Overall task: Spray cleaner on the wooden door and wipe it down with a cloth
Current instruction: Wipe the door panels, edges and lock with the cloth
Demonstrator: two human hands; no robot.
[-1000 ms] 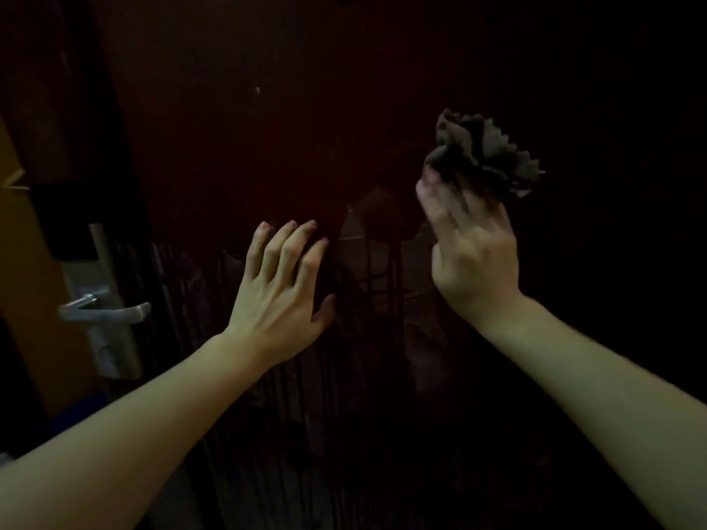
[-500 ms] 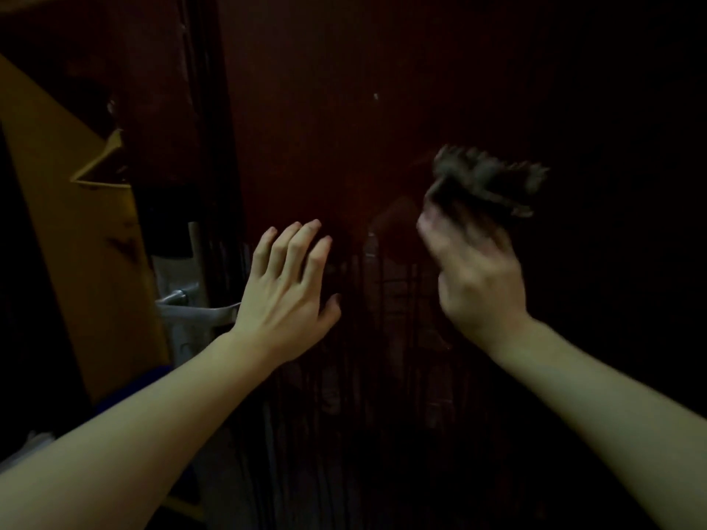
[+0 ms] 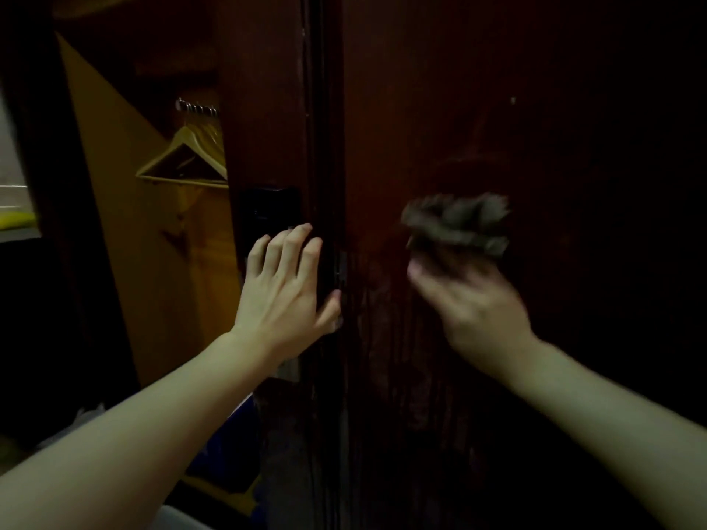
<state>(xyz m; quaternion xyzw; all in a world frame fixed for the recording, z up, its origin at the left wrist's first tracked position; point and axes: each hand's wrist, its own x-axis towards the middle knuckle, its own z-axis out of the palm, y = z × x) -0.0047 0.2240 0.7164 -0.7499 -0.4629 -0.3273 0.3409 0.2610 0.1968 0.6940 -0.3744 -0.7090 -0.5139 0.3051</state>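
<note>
The dark red-brown wooden door (image 3: 478, 128) fills the right half of the view, with wet streaks running down its lower part. My right hand (image 3: 474, 304) is blurred with motion and grips a crumpled grey cloth (image 3: 459, 223) against the door face. My left hand (image 3: 287, 292) is spread flat with fingers apart near the door's left edge, over the dark lock plate (image 3: 267, 212). The door handle is hidden behind my left hand. No spray bottle is in view.
To the left stands an open wooden wardrobe (image 3: 153, 242) with wooden hangers (image 3: 183, 158) on a rail. A blue object (image 3: 229, 445) lies low by the door edge. A yellow thing (image 3: 15, 219) sits at the far left.
The view has swung left, bringing the wardrobe and hangers into sight. My right hand has moved the cloth down and left across the door. My left hand now covers the handle.
</note>
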